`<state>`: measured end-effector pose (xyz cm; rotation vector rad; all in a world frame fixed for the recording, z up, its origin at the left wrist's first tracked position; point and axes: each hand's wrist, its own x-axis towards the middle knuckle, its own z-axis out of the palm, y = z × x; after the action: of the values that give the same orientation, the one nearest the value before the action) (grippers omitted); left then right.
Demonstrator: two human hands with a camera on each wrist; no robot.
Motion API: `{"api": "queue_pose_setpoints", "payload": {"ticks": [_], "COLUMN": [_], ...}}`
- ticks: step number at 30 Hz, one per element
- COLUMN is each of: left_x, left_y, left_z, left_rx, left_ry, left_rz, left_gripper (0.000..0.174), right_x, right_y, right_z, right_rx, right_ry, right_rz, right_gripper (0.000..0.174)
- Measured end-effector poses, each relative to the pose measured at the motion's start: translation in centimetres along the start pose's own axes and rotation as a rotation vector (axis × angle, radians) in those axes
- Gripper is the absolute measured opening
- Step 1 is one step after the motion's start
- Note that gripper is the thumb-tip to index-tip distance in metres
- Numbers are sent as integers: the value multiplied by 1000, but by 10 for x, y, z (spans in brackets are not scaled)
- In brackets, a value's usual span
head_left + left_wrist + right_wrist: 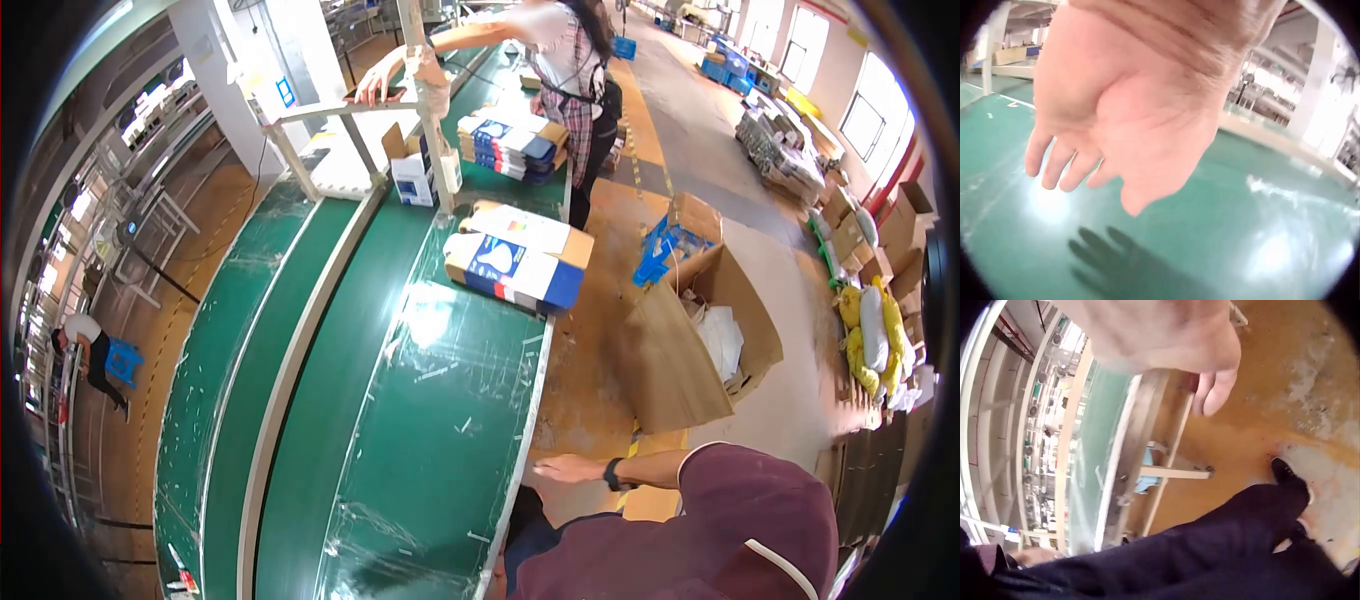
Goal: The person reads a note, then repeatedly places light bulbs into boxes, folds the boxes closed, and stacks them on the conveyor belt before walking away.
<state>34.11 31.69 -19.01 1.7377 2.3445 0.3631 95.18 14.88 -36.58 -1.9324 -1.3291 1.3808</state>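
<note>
My left hand hovers over the green belt surface in the left wrist view, fingers loosely spread, holding nothing. Its shadow falls on the green below, and the hand is outside the head view. Beside the table's long edge, over the floor, hangs my right hand, with a dark band on the wrist. In the right wrist view the fingers of that hand curl loosely with nothing in them. Farther up the table lies a stack of flattened blue and white cartons, apart from both hands.
Behind it lies a second carton stack, near another person whose hand is at a frame post. A small white box stands by the post. On the floor at right is a large open cardboard box beside a blue crate.
</note>
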Motion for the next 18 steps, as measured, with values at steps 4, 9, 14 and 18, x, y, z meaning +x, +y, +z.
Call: {"api": "queue_pose_setpoints", "payload": {"ticks": [4, 9, 14, 18], "left_x": [157, 210, 206, 217], "left_y": [95, 370, 597, 737], "left_z": [75, 157, 211, 262], "left_rx": [-157, -503, -554, -526], "left_ry": [-331, -444, -534, -283], "left_rz": [230, 545, 745, 986], "left_gripper": [65, 54, 68, 78], "right_x": [-20, -50, -89, -76], "right_y": [50, 104, 103, 159], "right_z": [-109, -179, -210, -208], "right_rx": [-214, -152, 54, 5], "right_ry": [28, 390, 303, 133], "right_rz": [297, 404, 473, 489], "right_gripper": [52, 45, 38, 40]}}
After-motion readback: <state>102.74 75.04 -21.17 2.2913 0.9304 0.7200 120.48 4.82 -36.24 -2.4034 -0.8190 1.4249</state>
